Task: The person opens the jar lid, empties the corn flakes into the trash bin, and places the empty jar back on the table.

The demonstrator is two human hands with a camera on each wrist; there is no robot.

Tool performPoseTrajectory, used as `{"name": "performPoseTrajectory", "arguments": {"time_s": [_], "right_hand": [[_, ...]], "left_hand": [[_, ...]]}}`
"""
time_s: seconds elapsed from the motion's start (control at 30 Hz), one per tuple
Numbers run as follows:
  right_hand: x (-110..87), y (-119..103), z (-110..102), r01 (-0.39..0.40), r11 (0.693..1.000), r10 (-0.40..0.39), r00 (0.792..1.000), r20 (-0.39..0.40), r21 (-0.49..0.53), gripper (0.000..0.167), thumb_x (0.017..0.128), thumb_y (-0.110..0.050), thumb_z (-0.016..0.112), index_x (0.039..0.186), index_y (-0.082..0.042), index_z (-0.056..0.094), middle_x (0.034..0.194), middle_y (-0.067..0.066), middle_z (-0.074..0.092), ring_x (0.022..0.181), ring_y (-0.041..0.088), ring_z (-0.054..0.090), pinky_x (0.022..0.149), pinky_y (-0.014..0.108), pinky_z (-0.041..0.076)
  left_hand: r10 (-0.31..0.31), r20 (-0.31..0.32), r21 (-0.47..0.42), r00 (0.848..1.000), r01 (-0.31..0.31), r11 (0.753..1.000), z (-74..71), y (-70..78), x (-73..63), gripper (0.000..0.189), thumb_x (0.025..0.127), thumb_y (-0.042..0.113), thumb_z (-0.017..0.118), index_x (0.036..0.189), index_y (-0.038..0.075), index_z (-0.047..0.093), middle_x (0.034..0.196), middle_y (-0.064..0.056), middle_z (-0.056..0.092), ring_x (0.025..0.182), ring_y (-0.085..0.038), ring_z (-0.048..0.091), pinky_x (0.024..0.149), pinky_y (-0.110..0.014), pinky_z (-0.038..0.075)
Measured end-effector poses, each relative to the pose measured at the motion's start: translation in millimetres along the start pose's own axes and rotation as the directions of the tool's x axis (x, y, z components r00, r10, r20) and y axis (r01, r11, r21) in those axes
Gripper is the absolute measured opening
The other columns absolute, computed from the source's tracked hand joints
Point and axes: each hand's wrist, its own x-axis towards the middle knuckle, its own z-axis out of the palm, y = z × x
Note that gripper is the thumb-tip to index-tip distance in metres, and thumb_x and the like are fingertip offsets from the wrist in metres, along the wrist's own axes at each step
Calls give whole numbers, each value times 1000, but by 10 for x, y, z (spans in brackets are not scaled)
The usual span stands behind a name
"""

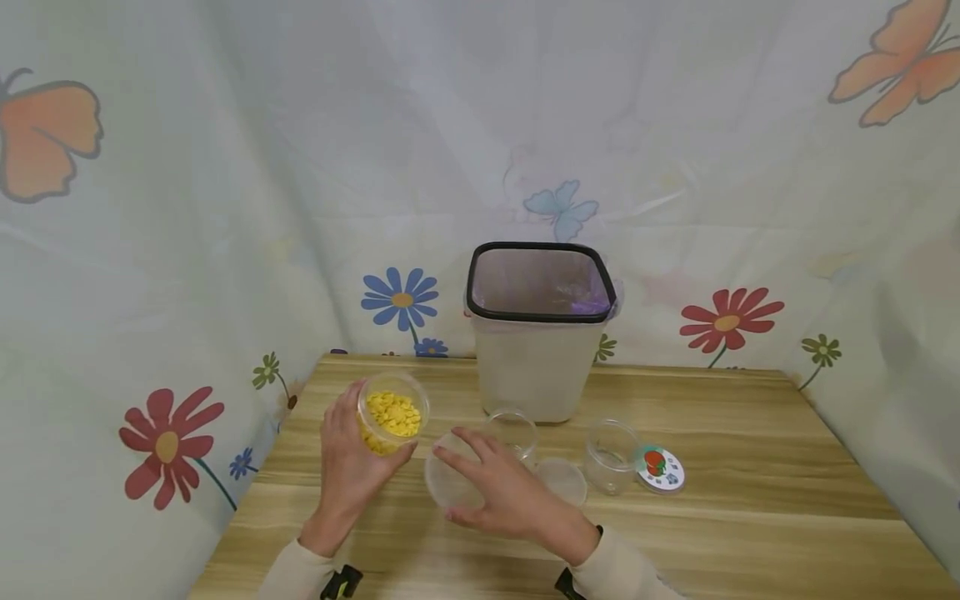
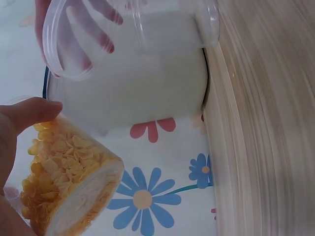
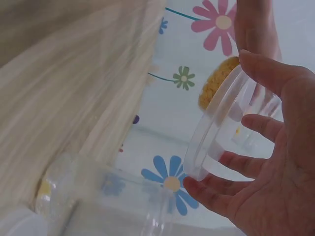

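My left hand (image 1: 347,458) grips a clear plastic jar (image 2: 86,152) around its side, tilted and raised off the wooden table. Yellow flakes (image 1: 393,412) fill much of it, and the mouth is uncovered in the head view. Just to the right, my right hand (image 1: 510,493) holds a round translucent lid (image 3: 209,130) by its rim, thumb on one edge and fingertips on the other. The lid is beside the jar and apart from it in the head view. Its hollow side faces my right palm.
A pale bin (image 1: 534,367) with a black rim and a bag liner stands at the back. Before it are a clear jar (image 1: 517,429), another clear jar (image 1: 611,467), a translucent lid (image 1: 566,482) and a round disc with a tomato picture (image 1: 662,469). Printed cloth surrounds the table (image 1: 735,517).
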Motion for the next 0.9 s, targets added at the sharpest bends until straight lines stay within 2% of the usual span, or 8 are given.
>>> {"name": "performPoseTrajectory", "arguments": {"time_s": [0.2, 0.67, 0.9], "right_hand": [[59, -53, 153, -15, 999, 17, 998, 62, -33, 75, 87, -51, 68, 152, -35, 33, 160, 9, 29, 139, 37, 40, 100, 58, 48], [195, 17, 423, -23, 998, 29, 994, 102, -65, 71, 88, -51, 67, 151, -33, 37, 159, 10, 31, 139, 35, 41, 104, 55, 46], [298, 50, 523, -59, 994, 71, 989, 133, -90, 70, 88, -51, 66, 150, -34, 38, 159, 10, 31, 140, 36, 40, 102, 55, 48]], "left_hand": [[-15, 7, 8, 1000, 15, 1000, -27, -23, -5, 114, 51, 32, 95, 146, 6, 37, 139, -16, 50, 122, -35, 47, 101, -55, 37], [-34, 27, 25, 999, 33, 999, -35, -40, -31, 116, 50, 34, 95, 146, 7, 37, 140, -16, 49, 125, -35, 46, 104, -54, 36], [-41, 35, 29, 999, 40, 999, -43, -23, -24, 115, 51, 34, 95, 146, 7, 36, 141, -15, 48, 125, -34, 45, 103, -54, 36]]}}
